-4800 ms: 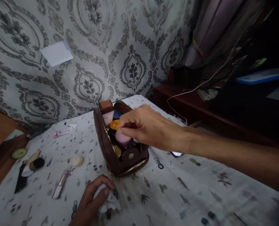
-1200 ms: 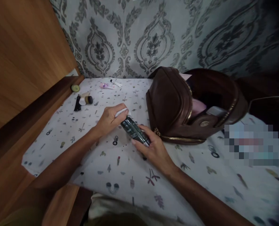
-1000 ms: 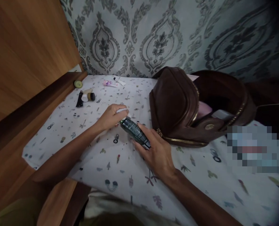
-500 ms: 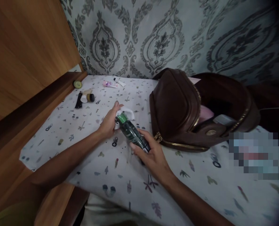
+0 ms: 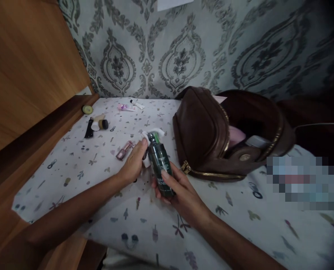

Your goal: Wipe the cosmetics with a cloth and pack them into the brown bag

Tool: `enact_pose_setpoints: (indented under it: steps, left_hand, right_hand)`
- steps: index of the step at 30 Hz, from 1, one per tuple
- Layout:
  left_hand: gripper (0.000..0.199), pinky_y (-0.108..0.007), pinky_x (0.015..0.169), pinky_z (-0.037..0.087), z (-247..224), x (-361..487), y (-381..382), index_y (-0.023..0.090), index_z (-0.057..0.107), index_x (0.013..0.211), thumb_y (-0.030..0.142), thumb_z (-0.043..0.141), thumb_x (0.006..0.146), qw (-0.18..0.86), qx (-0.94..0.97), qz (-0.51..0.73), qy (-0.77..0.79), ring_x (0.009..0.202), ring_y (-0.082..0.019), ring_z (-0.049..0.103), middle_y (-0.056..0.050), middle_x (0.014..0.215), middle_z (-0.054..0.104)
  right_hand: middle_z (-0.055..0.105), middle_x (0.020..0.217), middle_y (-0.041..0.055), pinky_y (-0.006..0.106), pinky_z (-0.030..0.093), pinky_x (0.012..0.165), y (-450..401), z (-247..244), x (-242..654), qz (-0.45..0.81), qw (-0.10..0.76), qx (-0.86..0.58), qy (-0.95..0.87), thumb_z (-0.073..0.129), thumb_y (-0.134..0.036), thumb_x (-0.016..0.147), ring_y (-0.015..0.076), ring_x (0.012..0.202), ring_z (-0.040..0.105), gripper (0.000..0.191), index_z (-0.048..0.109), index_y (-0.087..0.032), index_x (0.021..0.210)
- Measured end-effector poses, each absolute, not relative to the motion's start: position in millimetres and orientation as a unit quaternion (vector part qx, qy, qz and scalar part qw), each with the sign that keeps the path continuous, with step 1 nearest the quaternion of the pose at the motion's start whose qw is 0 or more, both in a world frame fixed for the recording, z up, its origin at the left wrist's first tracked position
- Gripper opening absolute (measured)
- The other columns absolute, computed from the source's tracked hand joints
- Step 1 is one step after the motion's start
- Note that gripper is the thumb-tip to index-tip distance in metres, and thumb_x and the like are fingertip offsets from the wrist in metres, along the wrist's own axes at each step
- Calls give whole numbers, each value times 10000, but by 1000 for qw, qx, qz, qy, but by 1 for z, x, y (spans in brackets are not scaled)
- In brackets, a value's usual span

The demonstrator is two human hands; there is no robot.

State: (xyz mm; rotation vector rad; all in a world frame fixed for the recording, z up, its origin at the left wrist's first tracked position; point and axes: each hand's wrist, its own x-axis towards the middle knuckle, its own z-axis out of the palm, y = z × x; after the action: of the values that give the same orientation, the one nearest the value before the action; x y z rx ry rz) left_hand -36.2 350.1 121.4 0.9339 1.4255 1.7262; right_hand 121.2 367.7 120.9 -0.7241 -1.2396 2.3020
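A dark green bottle with white lettering lies tilted in my right hand, whose fingers and thumb wrap round its lower half. My left hand is closed on a white cloth or tissue, which is bunched against the bottle's green neck. The palm side of the left hand is hidden. On the tablecloth, just beyond the left hand, lies a small pink bottle or tube. To the right of the bottle stands a brown leather bag, its zip undone and its flap back.
Several small cosmetics lie at the back left: a black tube, a jar with a gold and black end, a round green container and a pink tube. A wooden panel borders the left side. Inside the bag are pink and whitish items.
The bottle has turned more upright and its lettering faces me now. My left hand has shifted slightly, and the small pink item beside it has come into view. The camera has turned a little.
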Motion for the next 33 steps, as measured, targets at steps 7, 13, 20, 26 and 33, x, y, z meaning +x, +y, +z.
enact_pose_setpoints:
  steps: [7,13,20,26,33]
  left_hand:
    - [257,-247,603,456,126,-49,354,286,654,1033,494,635,883,381,414,620,548,672,-151,580,15,805,641]
    - [251,-246,615,445,141,-42,348,218,674,794,440,606,889,395,433,610,533,664,-155,546,12,697,580]
    - [387,-237,610,470,162,-43,340,234,684,1102,244,730,718,569,444,560,409,667,-149,554,-2,779,610]
    - [354,-205,521,467,154,-53,346,203,708,1073,252,802,735,481,497,535,485,564,-104,547,-12,789,662]
    - [392,-152,259,270,151,-46,348,180,679,810,438,885,599,455,370,605,539,313,-68,423,63,472,541]
  right_hand:
    - [585,753,-8,218,310,456,370,114,124,774,269,-268,-507,679,-612,798,126,565,516,458,535,-267,1063]
    - [589,854,15,272,448,584,374,114,127,714,310,-258,-572,561,-583,894,175,711,562,395,558,-281,1148]
    - [612,1164,59,330,441,951,382,122,133,506,409,-263,-713,536,-409,946,222,1065,565,391,502,-213,1283]
    - [627,1165,72,339,459,936,382,123,136,468,419,-258,-734,518,-370,961,226,1056,589,392,476,-205,1315]
    - [606,1280,96,390,432,1015,379,117,137,464,407,-266,-741,542,-350,946,255,1179,567,411,470,-222,1330]
